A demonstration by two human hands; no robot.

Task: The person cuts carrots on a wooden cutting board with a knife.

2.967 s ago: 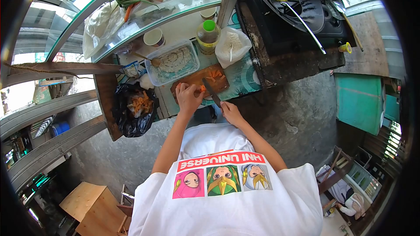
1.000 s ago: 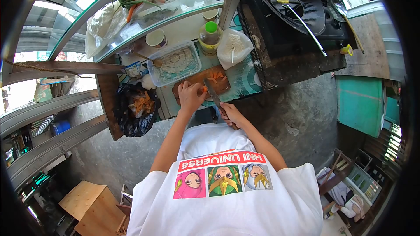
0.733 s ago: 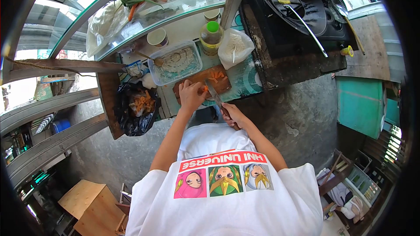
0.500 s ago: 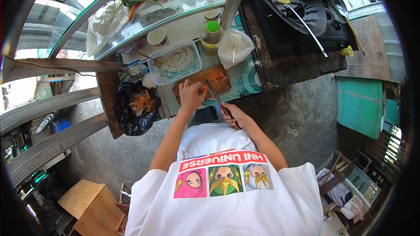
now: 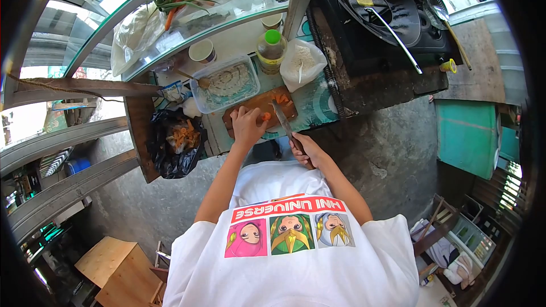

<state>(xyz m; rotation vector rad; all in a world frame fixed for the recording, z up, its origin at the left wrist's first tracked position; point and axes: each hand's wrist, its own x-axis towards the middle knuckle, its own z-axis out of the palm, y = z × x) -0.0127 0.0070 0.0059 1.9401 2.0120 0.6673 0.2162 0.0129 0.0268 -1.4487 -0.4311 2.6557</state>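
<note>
Fingers of the left hand (image 5: 246,127) curl down onto the carrot (image 5: 265,117) on the cutting board (image 5: 257,102). Right hand (image 5: 307,150) grips the knife (image 5: 282,118), blade now drawn slightly right of the carrot versus half a second ago.

Around the one wooden cutting board (image 5: 259,104): one knife (image 5: 282,119), one clear tub (image 5: 223,82), one green-capped bottle (image 5: 271,47), two cups (image 5: 201,50), two hands (image 5: 247,127).
</note>
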